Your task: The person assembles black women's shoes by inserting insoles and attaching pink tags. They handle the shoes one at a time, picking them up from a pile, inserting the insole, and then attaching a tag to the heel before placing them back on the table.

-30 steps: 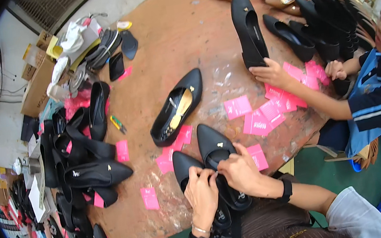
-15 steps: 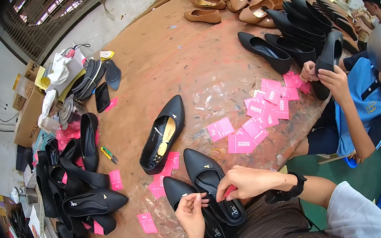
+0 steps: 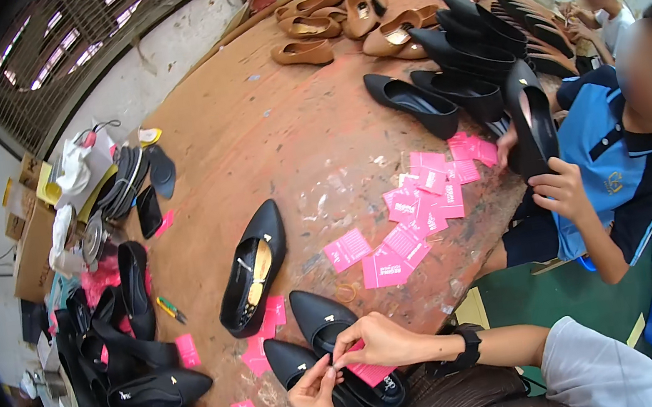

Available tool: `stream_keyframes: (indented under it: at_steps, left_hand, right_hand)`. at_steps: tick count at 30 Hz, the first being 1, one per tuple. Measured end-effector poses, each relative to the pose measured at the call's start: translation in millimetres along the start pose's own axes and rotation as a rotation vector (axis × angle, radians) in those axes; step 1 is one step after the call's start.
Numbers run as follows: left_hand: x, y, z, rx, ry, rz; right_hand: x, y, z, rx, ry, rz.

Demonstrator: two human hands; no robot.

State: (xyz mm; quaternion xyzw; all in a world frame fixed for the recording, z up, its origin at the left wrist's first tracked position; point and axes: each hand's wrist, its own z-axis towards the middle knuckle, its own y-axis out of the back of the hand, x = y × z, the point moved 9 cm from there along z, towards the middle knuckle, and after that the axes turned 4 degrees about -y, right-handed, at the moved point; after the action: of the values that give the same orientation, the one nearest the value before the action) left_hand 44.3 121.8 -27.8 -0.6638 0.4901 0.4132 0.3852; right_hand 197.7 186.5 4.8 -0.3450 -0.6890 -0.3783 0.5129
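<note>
A pair of black pointed flats stands at the table's near edge, a left shoe [image 3: 284,359] and a right shoe [image 3: 317,313], each with a small gold ornament. Over them my two hands meet fingertip to fingertip. My left hand [image 3: 312,395] is closed in a pinch on something too small to make out. My right hand [image 3: 385,342] is closed too, with a pink card tag [image 3: 370,374] showing under its fingers above the right shoe's insole. Just beyond lies another black flat [image 3: 253,269] with a yellowish filling inside, beside some pink tags [image 3: 273,317].
Loose pink tags [image 3: 408,242] spread across the table's right side. Black shoes [image 3: 143,391] pile at left near yellow-green thread snips [image 3: 171,309] and a phone [image 3: 149,211]. Brown flats [image 3: 303,53] sit at the back. A co-worker [image 3: 597,154] at right handles a black shoe [image 3: 533,122].
My right hand has come left until its fingertips meet my left hand's. More of the pink tag shows now. The view has shifted, and the co-worker has turned the shoe held.
</note>
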Motion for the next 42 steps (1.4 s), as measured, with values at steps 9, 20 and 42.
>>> stream_keyframes:
  at_steps: [9,20,42]
  left_hand:
    - [-4.5,-7.2,1.1,0.057,-0.026,-0.037]
    - [-9.5,-3.5,-1.0,0.074,-0.015,0.043]
    - [-95.5,-52.8,-48.3,-0.078,-0.656,0.883]
  right_hand:
    - [1.2,2.2,2.0,-0.013,0.076,-0.089]
    - [3.2,-2.1,4.4,0.085,0.035,-0.075]
    - [-3.9,60.1,-4.4,-0.455,0.035,-0.131]
